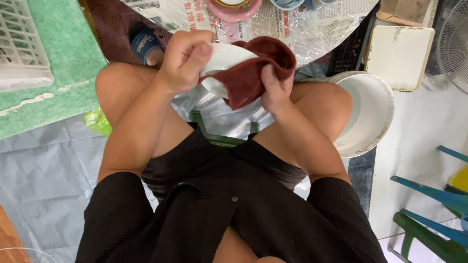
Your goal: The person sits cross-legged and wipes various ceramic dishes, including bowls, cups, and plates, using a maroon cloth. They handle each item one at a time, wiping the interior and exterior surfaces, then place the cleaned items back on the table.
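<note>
At the far left a white slatted plastic crate (22, 46) sits on a green mat (68, 63), with grey sheeting (44, 175) spread over the floor below it. Moving inward, the left hand (185, 61) is clamped on the rim of a small white bowl (224, 58), thumb pressed over the top edge and fingers curled behind, holding the bowl tilted in the air above the person's knees. Wrapped over the bowl's right side is a dark red cloth (256, 70), and the right hand (275, 87) is closed on that cloth, pinching it against the bowl. Just beyond the hands lies the edge of a round bench (302, 34) covered in clear plastic over printed paper, carrying a pink dish (234, 12). Beside the person's right knee stands a large white bucket (370, 112), and past it a white rectangular tray (399, 56). Blue and green chair legs (434, 214) show at the far right.
</note>
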